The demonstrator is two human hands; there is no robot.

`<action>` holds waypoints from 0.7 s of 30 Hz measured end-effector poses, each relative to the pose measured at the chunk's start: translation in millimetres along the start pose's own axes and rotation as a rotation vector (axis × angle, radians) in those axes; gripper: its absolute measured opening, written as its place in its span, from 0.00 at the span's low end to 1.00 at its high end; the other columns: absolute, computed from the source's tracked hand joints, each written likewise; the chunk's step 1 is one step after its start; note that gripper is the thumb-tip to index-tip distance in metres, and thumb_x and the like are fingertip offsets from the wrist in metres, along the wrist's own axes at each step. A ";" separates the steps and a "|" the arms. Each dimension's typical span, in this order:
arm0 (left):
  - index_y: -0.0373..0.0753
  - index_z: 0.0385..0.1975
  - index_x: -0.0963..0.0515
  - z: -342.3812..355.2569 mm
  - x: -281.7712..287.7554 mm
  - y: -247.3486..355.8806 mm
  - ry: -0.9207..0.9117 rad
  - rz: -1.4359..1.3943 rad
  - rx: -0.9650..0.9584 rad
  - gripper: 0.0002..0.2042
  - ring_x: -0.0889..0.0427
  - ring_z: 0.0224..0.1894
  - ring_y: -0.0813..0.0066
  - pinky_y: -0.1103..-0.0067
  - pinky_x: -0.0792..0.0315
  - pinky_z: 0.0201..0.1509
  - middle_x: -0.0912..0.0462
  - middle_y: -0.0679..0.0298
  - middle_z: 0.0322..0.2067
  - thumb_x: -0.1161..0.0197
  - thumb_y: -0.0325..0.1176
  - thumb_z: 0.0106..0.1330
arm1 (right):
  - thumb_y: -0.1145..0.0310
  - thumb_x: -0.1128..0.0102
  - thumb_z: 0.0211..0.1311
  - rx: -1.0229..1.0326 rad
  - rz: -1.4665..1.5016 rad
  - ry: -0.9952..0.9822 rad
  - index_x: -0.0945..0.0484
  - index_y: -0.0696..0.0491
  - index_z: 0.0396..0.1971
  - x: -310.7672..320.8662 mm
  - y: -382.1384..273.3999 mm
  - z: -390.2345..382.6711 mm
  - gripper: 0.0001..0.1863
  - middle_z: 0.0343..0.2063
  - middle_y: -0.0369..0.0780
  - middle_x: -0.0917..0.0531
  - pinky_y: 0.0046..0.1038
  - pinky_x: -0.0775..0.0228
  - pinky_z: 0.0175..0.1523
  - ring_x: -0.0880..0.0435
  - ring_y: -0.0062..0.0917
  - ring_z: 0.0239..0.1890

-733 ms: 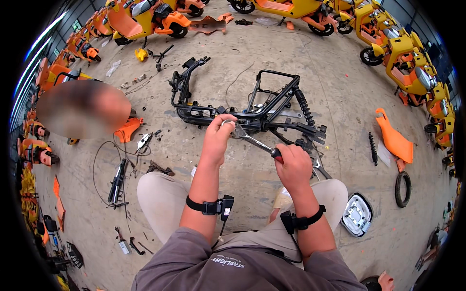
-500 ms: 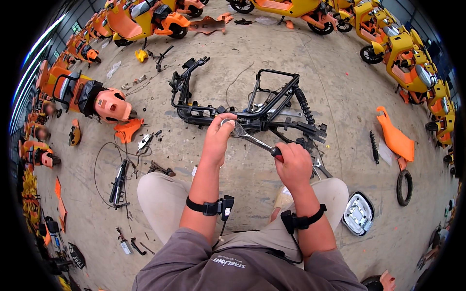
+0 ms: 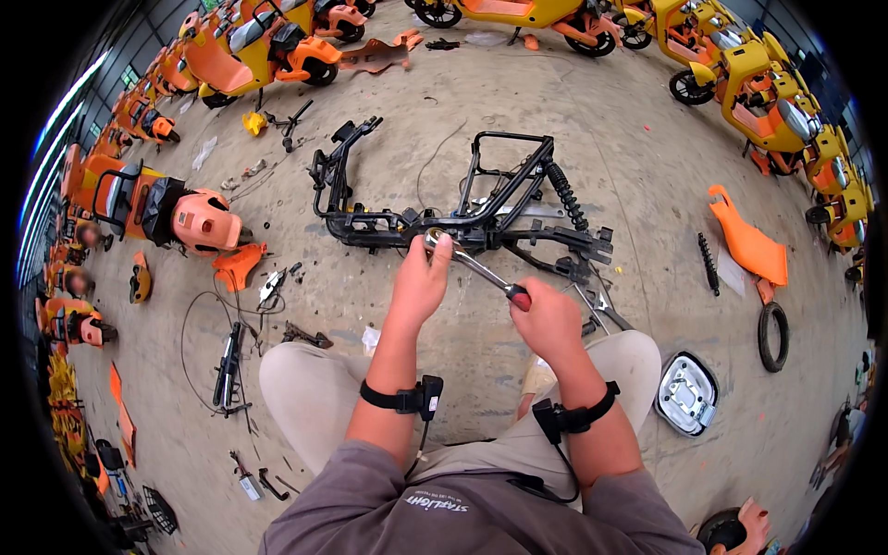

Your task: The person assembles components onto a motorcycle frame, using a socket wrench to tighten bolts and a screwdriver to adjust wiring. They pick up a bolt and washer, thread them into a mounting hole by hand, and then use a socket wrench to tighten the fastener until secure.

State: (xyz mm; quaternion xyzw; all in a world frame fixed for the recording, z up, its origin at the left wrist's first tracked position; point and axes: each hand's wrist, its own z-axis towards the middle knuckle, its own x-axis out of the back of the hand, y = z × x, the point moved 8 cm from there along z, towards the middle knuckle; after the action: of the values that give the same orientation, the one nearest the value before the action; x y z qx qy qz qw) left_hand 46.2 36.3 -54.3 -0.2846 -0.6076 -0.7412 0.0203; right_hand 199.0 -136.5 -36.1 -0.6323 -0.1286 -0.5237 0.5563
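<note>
A chrome ratchet wrench (image 3: 483,271) with a red-and-black grip spans the space between my hands. My left hand (image 3: 420,282) is closed round its head, thumb pressed on top. My right hand (image 3: 548,322) grips the handle at its lower right end. Just beyond them a bare black scooter frame (image 3: 481,218) lies on the concrete floor (image 3: 388,166), with a coil shock (image 3: 564,195) attached at its right. Whether the wrench head touches the frame I cannot tell. Loose metal tools (image 3: 609,313) lie by my right knee.
An orange scooter (image 3: 205,218), orange panels (image 3: 745,240), a fork (image 3: 227,368) with cables, a loose shock (image 3: 709,264), a black tire (image 3: 773,337) and a silver tray-like part (image 3: 686,392) lie around me. Rows of yellow and orange scooters (image 3: 495,14) line the edges.
My view has shifted slightly. Both hands and the wrench sit a little lower in the picture, and my left index finger is less raised over the wrench head.
</note>
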 end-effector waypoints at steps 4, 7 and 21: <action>0.33 0.34 0.29 1.3 -1.2 3.7 -0.026 0.076 -0.015 0.26 0.22 0.32 0.40 0.59 0.29 0.38 0.21 0.45 0.26 0.51 0.57 0.76 | 0.64 0.35 0.56 -0.137 0.043 -0.068 0.15 0.46 0.38 3.2 9.3 1.8 0.10 0.28 0.44 0.14 0.42 0.25 0.36 0.15 0.43 0.32; 0.33 0.33 0.29 5.4 5.4 -4.3 0.043 0.077 -0.055 0.27 0.23 0.32 0.39 0.59 0.30 0.37 0.22 0.44 0.26 0.52 0.56 0.77 | 0.64 0.35 0.56 -0.102 0.066 -0.026 0.15 0.46 0.39 3.5 2.4 0.4 0.10 0.28 0.43 0.14 0.43 0.25 0.37 0.15 0.43 0.33; 0.31 0.30 0.22 42.5 47.1 64.9 0.016 0.415 -0.382 0.22 0.22 0.36 0.38 0.55 0.30 0.39 0.20 0.42 0.31 0.51 0.45 0.76 | 0.65 0.41 0.62 -0.162 -0.092 -0.248 0.16 0.50 0.39 -19.0 28.3 9.9 0.10 0.32 0.46 0.14 0.43 0.24 0.40 0.14 0.44 0.37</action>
State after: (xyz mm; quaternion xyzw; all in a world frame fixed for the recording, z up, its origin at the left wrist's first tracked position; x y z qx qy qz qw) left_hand 48.0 73.0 28.7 -0.3956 -0.3856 -0.8245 0.1225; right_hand 217.3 -130.1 -65.8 -0.7284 -0.1825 -0.4752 0.4586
